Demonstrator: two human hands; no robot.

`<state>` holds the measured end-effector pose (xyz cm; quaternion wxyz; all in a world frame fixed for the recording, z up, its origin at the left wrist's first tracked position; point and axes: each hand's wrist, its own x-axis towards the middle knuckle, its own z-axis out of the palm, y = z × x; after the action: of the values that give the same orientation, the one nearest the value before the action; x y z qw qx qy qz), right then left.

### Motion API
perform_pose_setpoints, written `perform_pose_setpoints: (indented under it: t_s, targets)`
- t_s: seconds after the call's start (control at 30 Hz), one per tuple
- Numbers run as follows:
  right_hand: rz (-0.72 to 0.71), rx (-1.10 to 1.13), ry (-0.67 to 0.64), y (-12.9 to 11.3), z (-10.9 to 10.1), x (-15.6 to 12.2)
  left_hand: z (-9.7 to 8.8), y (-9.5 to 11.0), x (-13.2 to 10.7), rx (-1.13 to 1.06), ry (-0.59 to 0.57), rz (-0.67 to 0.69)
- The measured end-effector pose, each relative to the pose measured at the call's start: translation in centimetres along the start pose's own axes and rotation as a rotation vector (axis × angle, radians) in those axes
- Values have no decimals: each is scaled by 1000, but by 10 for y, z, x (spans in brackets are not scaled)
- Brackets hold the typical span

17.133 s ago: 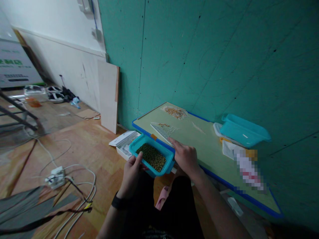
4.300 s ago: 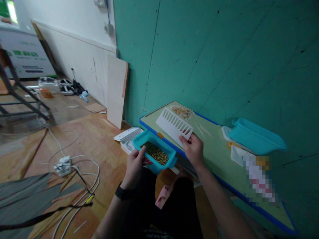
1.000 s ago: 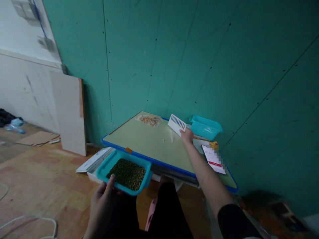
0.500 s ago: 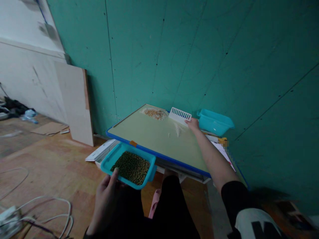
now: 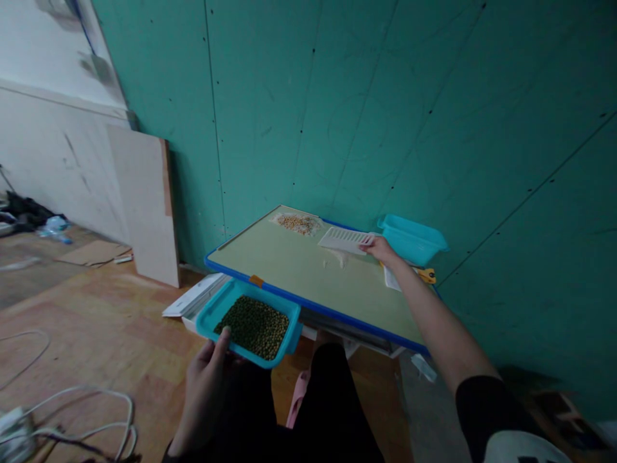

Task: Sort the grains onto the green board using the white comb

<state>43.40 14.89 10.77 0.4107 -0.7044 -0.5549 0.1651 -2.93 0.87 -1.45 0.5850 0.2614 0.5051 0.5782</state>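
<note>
My left hand (image 5: 214,360) grips the near edge of a turquoise plastic tray (image 5: 205,315), its thumb over the rim. Inside the tray lie dark green beans (image 5: 243,321) beside paler tan beans or peas (image 5: 274,328). My right hand (image 5: 378,249) pinches the right end of a white slotted plastic piece (image 5: 343,242), now tilted rather flat over the tabletop (image 5: 303,276). Below it is a small streak of whitish grains (image 5: 339,259). To its left, a pile of orange-tan kernels (image 5: 296,224) with paler bits rests near the table's far corner.
An empty-looking turquoise basin (image 5: 414,239) stands at the table's back right, near a yellow-handled tool (image 5: 427,275). The green wall (image 5: 366,116) rises behind the table. A board (image 5: 144,206) leans at left. White cables (image 5: 116,399) lie on the floor.
My right hand has tipped the white slotted piece from standing on edge to nearly flat and shifted it slightly. A paper at the table's right has moved or become covered. My left hand stays on the tray.
</note>
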Motion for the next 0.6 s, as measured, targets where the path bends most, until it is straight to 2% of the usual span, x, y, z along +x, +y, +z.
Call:
perform_pose_setpoints:
  t_s: [0.07,0.17,0.27,0.37,0.5,0.6]
  targets:
    - [9,48,23,-4,-1,-2,-2,-2,2,-39,-45,-35]
    - [9,108,80,-15,-5,-7,-2,0,0,-38,-41,-54]
    - [-11,173,79,-28,-7,-23,2,7,-5,-34,-35,-45]
    - [24,247,-8,-38,0,-54,5,11,-7,-32,-34,-34]
    - [121,420,-166,-40,18,-94,4,6,-2,-56,-47,-33]
    - [171,484,-185,-37,30,-103,3,0,2,-84,-47,-34]
